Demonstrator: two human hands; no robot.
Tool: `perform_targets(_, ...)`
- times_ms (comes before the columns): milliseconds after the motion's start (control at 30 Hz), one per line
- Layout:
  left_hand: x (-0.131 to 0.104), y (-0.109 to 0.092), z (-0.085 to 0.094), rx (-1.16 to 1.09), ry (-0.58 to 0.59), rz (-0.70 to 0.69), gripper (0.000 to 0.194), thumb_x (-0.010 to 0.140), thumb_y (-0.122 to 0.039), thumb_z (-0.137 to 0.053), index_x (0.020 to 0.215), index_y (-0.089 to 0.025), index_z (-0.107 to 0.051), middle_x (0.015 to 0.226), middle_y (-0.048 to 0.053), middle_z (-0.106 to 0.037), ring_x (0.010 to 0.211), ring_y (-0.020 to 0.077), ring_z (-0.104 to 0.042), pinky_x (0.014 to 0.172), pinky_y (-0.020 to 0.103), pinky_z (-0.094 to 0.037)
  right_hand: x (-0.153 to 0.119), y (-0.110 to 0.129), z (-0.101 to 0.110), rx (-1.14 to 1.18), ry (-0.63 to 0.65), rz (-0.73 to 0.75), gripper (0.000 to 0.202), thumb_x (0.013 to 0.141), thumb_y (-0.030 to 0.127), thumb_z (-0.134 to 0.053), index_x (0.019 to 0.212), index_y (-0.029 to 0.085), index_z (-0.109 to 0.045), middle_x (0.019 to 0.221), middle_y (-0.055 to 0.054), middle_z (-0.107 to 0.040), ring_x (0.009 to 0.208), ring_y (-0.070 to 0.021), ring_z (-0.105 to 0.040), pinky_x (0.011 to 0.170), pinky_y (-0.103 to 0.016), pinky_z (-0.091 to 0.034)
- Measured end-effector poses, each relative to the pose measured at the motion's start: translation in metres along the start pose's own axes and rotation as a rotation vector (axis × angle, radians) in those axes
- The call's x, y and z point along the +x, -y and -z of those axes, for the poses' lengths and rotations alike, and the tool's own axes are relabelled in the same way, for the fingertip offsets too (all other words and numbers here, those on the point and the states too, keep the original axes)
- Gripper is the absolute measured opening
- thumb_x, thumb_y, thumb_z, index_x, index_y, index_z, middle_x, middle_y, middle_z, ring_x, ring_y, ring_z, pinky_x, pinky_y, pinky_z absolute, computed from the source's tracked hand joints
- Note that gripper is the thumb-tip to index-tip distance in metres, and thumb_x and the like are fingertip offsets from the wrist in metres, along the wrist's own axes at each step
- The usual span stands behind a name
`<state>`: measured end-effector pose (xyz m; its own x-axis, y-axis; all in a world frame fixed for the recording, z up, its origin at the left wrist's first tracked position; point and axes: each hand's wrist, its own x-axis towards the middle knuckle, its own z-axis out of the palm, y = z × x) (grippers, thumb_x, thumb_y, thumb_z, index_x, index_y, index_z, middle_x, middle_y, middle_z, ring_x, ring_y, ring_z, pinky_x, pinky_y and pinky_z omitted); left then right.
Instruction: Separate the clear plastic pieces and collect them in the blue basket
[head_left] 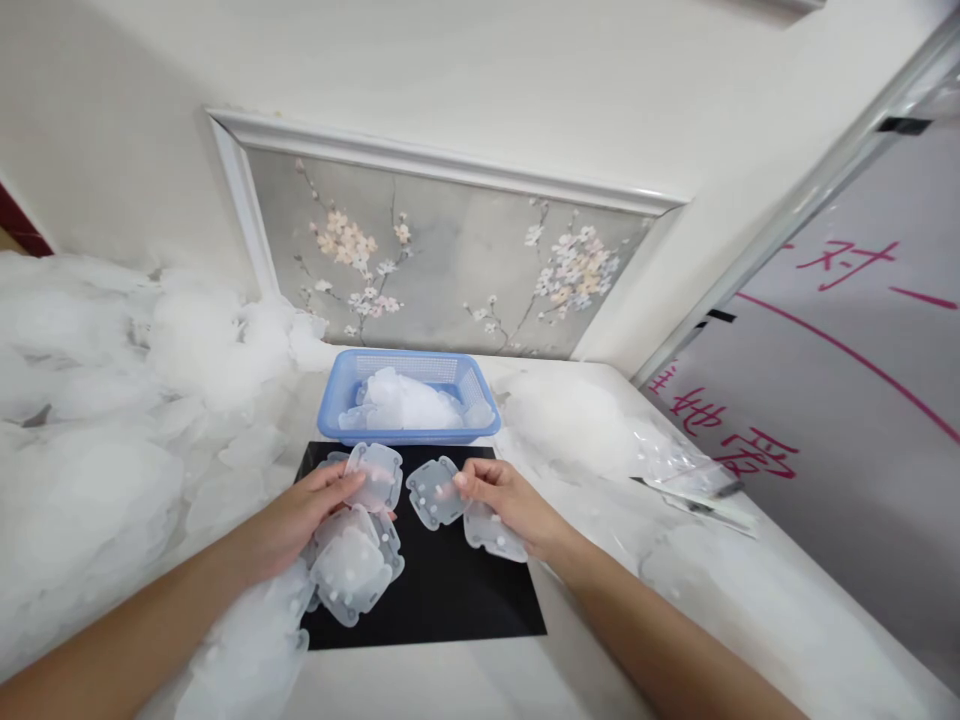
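My left hand (326, 500) is closed on a translucent plastic piece (375, 476), squarish with rounded, notched edges. Below that hand lies a pile of the same pieces (352, 565), overlapping on a black mat (450, 600). My right hand (499, 495) pinches another translucent plastic piece (435, 493) by its right edge, over the mat. Under the right palm is one more such piece (493, 530); whether the hand holds it or it rests on the mat I cannot tell. Small pale dots show on the pieces.
Behind the mat stands a blue plastic basket (409, 436) with more translucent pieces inside. Large heaps of whitish pieces (82, 480) cover the left of the table. Clear plastic bags (675, 460) lie at right, beside a whiteboard (847, 400) with red writing. A wall panel (457, 260) rises behind.
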<state>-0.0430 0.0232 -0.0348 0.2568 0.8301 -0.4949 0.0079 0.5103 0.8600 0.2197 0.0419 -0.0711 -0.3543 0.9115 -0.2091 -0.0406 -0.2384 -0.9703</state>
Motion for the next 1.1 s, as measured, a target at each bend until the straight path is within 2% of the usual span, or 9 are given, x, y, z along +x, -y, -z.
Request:
perform_targets(233, 0.002, 0.0, 0.003, 0.077, 0.104, -0.038, 0.048, 0.074, -0.045, -0.078, 0.11, -0.018, -0.063, 0.097, 0.012, -0.079, 0.091, 0.0273, -0.073, 0.081, 0.036, -0.056, 0.001, -0.001, 0.0, 0.014, 0.006, 0.001, 0.051, 0.069, 0.064, -0.076, 0.065, 0.018, -0.054, 0.069, 0.0, -0.064, 0.045, -0.0051, -0.033, 0.043, -0.021, -0.022)
perform_targets(367, 0.0, -0.001, 0.003, 0.107, 0.155, -0.086, 0.053, 0.077, -0.047, -0.076, 0.118, -0.018, -0.059, 0.101, 0.013, -0.078, 0.092, 0.0276, -0.073, 0.08, 0.035, -0.055, 0.0, -0.001, -0.004, 0.075, -0.023, 0.06, 0.046, 0.061, 0.039, -0.086, 0.07, 0.022, -0.045, 0.062, 0.004, -0.059, 0.057, -0.0121, -0.054, 0.05, -0.02, -0.032)
perform_targets(500, -0.001, 0.0, 0.005, 0.124, 0.231, -0.083, 0.065, 0.081, -0.047, -0.073, 0.135, -0.02, -0.05, 0.104, 0.014, -0.078, 0.097, 0.0293, -0.072, 0.082, 0.036, -0.054, -0.002, 0.001, -0.012, 0.125, -0.028, 0.043, 0.024, 0.067, 0.026, -0.071, 0.085, 0.022, -0.056, 0.064, 0.004, -0.059, 0.052, -0.0104, -0.049, 0.05, -0.021, -0.035)
perform_targets(600, -0.002, 0.001, 0.006, 0.159, 0.295, -0.071, 0.068, 0.084, -0.047, -0.07, 0.142, -0.021, -0.045, 0.109, 0.015, -0.076, 0.099, 0.0301, -0.072, 0.081, 0.037, -0.054, -0.003, 0.003, -0.017, 0.163, 0.007, 0.001, 0.019, 0.068, 0.028, -0.066, 0.083, 0.018, -0.061, 0.059, 0.004, -0.054, 0.046, -0.0083, -0.041, 0.044, -0.021, -0.029)
perform_targets(733, -0.003, 0.003, 0.003, 0.206, 0.338, -0.098, 0.069, 0.085, -0.049, -0.068, 0.144, -0.021, -0.044, 0.11, 0.014, -0.076, 0.102, 0.0293, -0.07, 0.084, 0.038, -0.053, -0.002, 0.004, -0.024, 0.19, 0.06, -0.023, 0.034, 0.076, 0.05, -0.07, 0.083, 0.019, -0.06, 0.048, 0.008, -0.043, 0.041, -0.0081, -0.038, 0.041, -0.02, -0.027)
perform_targets(800, -0.003, 0.004, 0.001, 0.247, 0.353, -0.111, 0.067, 0.086, -0.05, -0.067, 0.142, -0.021, -0.045, 0.111, 0.012, -0.076, 0.105, 0.0283, -0.069, 0.086, 0.037, -0.052, -0.002, 0.003, -0.028, 0.183, 0.076, -0.057, 0.042, 0.073, 0.056, -0.074, 0.088, 0.02, -0.06, 0.046, 0.01, -0.042, 0.039, -0.0079, -0.038, 0.04, -0.02, -0.029)
perform_targets(900, -0.004, 0.003, -0.001, 0.324, 0.363, -0.127, 0.062, 0.089, -0.051, -0.062, 0.142, -0.024, -0.046, 0.115, 0.011, -0.074, 0.107, 0.0272, -0.068, 0.087, 0.036, -0.05, 0.0, 0.001, -0.035, 0.159, 0.066, -0.086, 0.051, 0.062, 0.049, -0.086, 0.097, 0.018, -0.064, 0.052, 0.009, -0.05, 0.041, -0.0057, -0.037, 0.04, -0.02, -0.031)
perform_targets(1000, -0.006, 0.0, -0.002, 0.441, 0.361, -0.143, 0.061, 0.091, -0.05, -0.059, 0.145, -0.026, -0.043, 0.116, 0.009, -0.073, 0.112, 0.026, -0.064, 0.093, 0.036, -0.047, 0.002, -0.002, -0.039, 0.208, 0.037, -0.097, 0.043, 0.059, 0.047, -0.088, 0.079, 0.016, -0.065, 0.051, 0.008, -0.049, 0.042, -0.0045, -0.037, 0.04, -0.019, -0.03)
perform_targets(1100, -0.008, -0.002, 0.0, 0.553, 0.372, -0.142, 0.086, 0.079, -0.039, -0.075, 0.152, -0.031, -0.03, 0.12, 0.007, -0.07, 0.114, 0.0261, -0.062, 0.094, 0.034, -0.044, 0.004, -0.002, -0.035, 0.304, -0.019, -0.124, 0.042, 0.06, 0.048, -0.085, 0.066, 0.016, -0.059, 0.046, 0.008, -0.044, 0.037, -0.0038, -0.031, 0.035, -0.02, -0.019)
